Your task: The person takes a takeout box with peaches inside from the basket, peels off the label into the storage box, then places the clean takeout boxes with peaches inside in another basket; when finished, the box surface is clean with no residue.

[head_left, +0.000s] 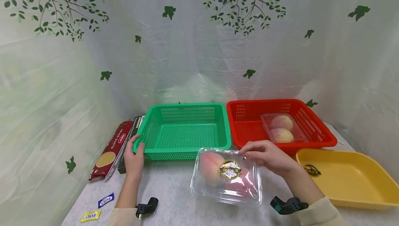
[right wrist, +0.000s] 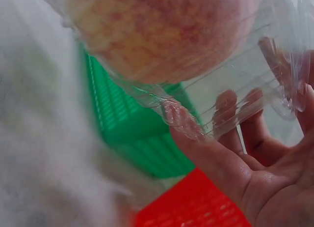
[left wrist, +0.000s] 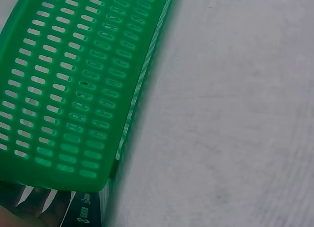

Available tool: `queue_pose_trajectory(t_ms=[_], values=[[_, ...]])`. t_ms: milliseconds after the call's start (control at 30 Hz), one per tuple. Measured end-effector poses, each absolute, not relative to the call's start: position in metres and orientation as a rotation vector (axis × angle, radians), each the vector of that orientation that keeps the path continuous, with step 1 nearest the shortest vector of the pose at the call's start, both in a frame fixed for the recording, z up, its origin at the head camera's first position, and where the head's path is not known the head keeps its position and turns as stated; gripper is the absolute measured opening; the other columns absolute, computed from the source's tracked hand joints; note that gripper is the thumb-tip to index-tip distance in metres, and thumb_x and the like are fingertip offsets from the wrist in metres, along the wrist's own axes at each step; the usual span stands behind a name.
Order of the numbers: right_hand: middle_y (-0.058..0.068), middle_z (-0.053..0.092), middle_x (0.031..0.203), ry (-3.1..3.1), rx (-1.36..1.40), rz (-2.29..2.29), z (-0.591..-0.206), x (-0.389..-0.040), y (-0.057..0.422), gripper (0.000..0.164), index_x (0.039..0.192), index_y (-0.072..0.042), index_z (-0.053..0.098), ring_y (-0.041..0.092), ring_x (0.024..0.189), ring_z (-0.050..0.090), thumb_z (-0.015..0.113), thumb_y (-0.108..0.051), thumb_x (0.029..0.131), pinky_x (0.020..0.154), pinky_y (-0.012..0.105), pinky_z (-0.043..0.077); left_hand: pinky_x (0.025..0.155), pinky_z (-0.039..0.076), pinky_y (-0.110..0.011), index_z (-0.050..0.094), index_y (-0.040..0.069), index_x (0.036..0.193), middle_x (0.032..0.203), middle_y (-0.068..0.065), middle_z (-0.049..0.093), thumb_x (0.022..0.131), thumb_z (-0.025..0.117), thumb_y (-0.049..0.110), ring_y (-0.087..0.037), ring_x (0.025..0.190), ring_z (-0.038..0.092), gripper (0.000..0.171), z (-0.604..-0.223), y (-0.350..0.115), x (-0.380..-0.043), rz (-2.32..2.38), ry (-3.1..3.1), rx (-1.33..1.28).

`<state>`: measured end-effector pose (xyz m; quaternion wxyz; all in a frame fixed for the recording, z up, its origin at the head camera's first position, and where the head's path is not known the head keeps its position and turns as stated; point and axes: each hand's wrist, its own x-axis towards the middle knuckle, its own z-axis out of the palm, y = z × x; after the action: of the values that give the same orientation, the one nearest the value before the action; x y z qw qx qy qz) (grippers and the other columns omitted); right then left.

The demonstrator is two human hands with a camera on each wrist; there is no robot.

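My right hand grips the far right corner of a clear plastic clamshell with two peaches in it and a black-and-gold label on the lid. The clamshell is raised and tilted in front of a green basket. In the right wrist view, fingers curl about the clamshell's edge, close beside one peach. My left hand holds the left front corner of the green basket, thumb on the near side. Only part of that hand shows in the left wrist view.
A red basket holds another clamshell with two peaches. A yellow tray stands at the right with a dark label on its wall. At the left lie a red pasta packet, a black box and two small wrapped sweets.
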<state>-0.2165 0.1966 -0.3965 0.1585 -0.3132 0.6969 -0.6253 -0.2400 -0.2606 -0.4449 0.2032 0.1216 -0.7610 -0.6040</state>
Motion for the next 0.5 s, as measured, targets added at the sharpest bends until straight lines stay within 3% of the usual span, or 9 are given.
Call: queue_pose_trajectory(t_ms=[500], values=[[0.001, 0.073, 0.111, 2.108, -0.742, -1.660, -0.433, -0.219, 0.216, 0.028, 0.121, 0.001, 0.068, 0.020, 0.092, 0.060, 0.059, -0.015, 0.099, 0.073, 0.025, 0.054, 0.121, 0.026, -0.057, 0.042, 0.020, 0.150, 0.162, -0.006, 0.033, 0.104, 0.047, 0.027, -0.029, 0.150, 0.028, 0.047, -0.444, -0.258, -0.239, -1.679, -2.111, 0.351]])
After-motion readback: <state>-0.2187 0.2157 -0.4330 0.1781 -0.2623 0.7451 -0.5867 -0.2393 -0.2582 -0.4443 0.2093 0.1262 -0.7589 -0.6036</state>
